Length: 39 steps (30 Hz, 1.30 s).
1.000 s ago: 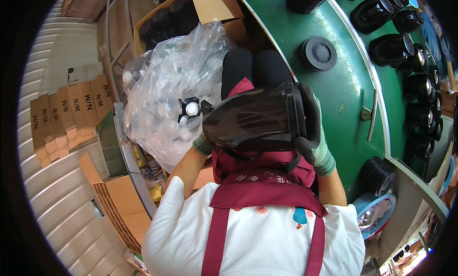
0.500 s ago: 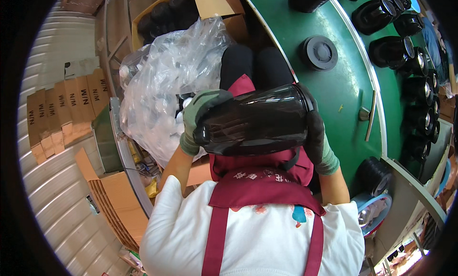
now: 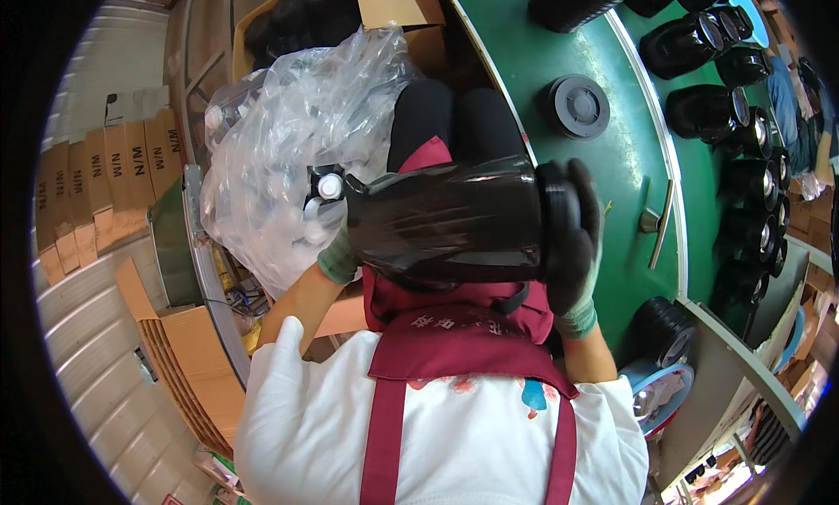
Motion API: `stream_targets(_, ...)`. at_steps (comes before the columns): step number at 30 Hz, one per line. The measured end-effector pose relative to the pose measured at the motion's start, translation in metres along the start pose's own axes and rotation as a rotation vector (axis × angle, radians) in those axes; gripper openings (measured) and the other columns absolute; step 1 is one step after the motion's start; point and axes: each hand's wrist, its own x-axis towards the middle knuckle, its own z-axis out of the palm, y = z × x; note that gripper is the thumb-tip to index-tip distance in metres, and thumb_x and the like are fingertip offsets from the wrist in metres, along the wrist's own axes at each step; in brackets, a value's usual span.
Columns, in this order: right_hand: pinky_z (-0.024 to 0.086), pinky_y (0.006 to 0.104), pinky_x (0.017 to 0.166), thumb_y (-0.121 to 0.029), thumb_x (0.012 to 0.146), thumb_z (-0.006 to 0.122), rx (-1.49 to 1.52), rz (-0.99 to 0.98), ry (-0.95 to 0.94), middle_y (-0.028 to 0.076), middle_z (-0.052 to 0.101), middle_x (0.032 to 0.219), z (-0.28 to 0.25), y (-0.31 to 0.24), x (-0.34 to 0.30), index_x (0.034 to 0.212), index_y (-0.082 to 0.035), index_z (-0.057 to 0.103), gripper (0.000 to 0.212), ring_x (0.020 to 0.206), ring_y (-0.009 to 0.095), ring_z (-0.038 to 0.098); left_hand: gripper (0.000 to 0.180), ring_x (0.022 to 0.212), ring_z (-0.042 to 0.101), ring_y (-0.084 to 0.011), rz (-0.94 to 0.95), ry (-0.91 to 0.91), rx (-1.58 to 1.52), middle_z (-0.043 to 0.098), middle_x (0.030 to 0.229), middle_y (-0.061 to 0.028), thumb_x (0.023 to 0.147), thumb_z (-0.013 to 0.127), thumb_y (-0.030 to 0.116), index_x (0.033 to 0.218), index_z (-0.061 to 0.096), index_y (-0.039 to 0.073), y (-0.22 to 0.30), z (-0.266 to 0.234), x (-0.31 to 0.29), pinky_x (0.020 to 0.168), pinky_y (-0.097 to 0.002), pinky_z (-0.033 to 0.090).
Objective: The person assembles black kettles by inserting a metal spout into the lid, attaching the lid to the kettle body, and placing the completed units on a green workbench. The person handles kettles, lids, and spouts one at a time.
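Observation:
Across my lap lies a glossy black jug body [image 3: 446, 221] on its side, tapered toward the left, with a ribbed black round base [image 3: 556, 221] at its right end. My left hand [image 3: 341, 243] supports the jug from beneath; its fingers are mostly hidden behind the jug. My right hand [image 3: 584, 243], in a green and dark glove, closes over the base with its palm side, partly smeared by motion. On the green table nearby rests a dark grey round disc [image 3: 578, 107].
A large clear plastic bag [image 3: 288, 138] with white pieces lies to my left, beside an open carton [image 3: 398, 5]. Several black jugs [image 3: 703, 112] line the table's right side. A stack of black discs [image 3: 660, 330] stands near a blue basket [image 3: 669, 387].
My right hand has shifted around the jug's end, its fingers now reaching past the round base. My left hand has slipped behind the jug, which has turned so its left end looks different.

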Motion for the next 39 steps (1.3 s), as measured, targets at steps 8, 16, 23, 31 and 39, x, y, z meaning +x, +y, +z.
stream_targets(8, 0.031, 0.0537, 0.12, -0.066, 0.088, 0.066, -0.37, -0.414, -0.183, 0.028, 0.035, 0.16, -0.016, 0.015, 0.02, 0.155, -0.001, 0.042, 0.096, 0.147, 0.044, 0.037, 0.064, 0.144, 0.046, -0.0333, 0.003, -0.076, 0.324, 0.041, 0.162, -0.0163, 0.111, 0.037, 0.045, 0.16, 0.036, 0.004, -0.019, -0.022, 0.002, 0.12, -0.0484, 0.039)
stream_targets(16, 0.03, 0.0561, 0.12, -0.071, 0.085, 0.065, -0.312, -0.354, -0.166, 0.029, 0.035, 0.16, -0.016, 0.023, 0.009, 0.156, -0.004, 0.043, 0.099, 0.148, 0.045, 0.036, 0.071, 0.141, 0.05, -0.0343, -0.124, -0.212, -0.348, 0.045, 0.158, -0.0184, 0.108, 0.035, 0.055, 0.156, 0.041, 0.003, -0.013, -0.013, 0.01, 0.118, -0.0489, 0.041)
stream_targets(23, 0.025, 0.0518, 0.123, -0.07, 0.086, 0.065, -0.209, -0.242, -0.142, 0.025, 0.035, 0.161, -0.009, -0.004, 0.019, 0.16, -0.004, 0.034, 0.103, 0.151, 0.04, 0.034, 0.058, 0.133, 0.056, -0.0298, 0.144, -0.138, 0.261, 0.054, 0.147, -0.0179, 0.108, 0.043, 0.043, 0.148, 0.048, 0.001, 0.018, 0.03, 0.011, 0.112, -0.0451, 0.048)
stream_targets(31, 0.029, 0.0483, 0.122, -0.073, 0.084, 0.067, -0.217, -0.078, -0.18, 0.019, 0.028, 0.166, -0.012, -0.008, 0.013, 0.164, -0.003, 0.023, 0.115, 0.151, 0.036, 0.033, 0.047, 0.128, 0.06, -0.026, 0.391, -0.051, 0.725, 0.062, 0.138, -0.0169, 0.11, 0.045, 0.033, 0.142, 0.053, 0.0, 0.031, 0.06, 0.01, 0.107, -0.0417, 0.052)
stream_targets(39, 0.036, 0.0549, 0.115, -0.06, 0.084, 0.072, -0.318, -0.184, -0.383, 0.028, 0.035, 0.158, 0.0, -0.023, 0.027, 0.152, -0.005, 0.044, 0.092, 0.14, 0.045, 0.043, 0.044, 0.119, 0.064, -0.0265, 0.267, 0.339, 0.629, 0.065, 0.132, -0.0147, 0.102, 0.052, 0.029, 0.135, 0.06, 0.001, 0.004, -0.032, -0.007, 0.104, -0.0396, 0.051)
